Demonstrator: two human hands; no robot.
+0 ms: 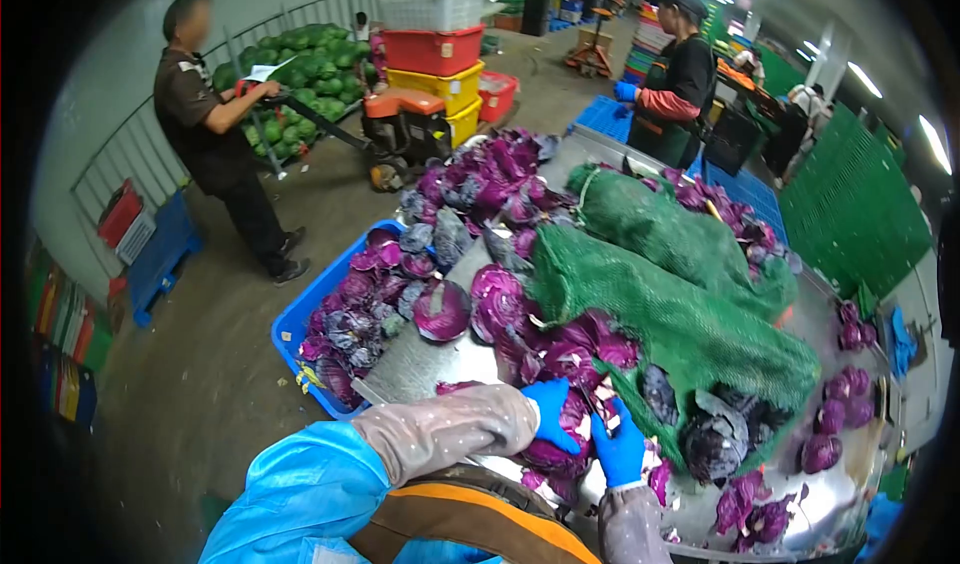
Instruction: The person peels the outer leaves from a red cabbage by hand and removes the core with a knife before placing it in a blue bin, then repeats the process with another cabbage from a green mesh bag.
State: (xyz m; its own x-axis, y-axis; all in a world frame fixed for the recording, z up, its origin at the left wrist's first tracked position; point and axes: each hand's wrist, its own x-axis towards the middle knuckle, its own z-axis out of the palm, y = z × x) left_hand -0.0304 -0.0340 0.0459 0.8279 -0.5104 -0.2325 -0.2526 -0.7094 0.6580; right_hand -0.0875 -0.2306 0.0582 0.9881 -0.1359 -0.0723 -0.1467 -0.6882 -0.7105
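At the near edge of the metal table (440, 364), my left hand (552, 414), in a blue glove, rests against a purple cabbage (560, 449) with its fingers curled round the side. My right hand (619, 444), also gloved in blue, is closed on a small dark tool (602, 410), perhaps a knife, beside pale cut pieces; its blade is hard to make out. Loose purple leaves (580, 349) lie just beyond both hands. To the right, dark cabbages (715, 442) show at the mouth of a green mesh bag (670, 314).
A blue crate (290, 329) of purple cabbages stands at the table's left. Beyond it a person (215, 124) holds a pallet jack (400, 114). Another person (680, 84) in blue gloves stands across the table. More cabbages (822, 453) lie at the right.
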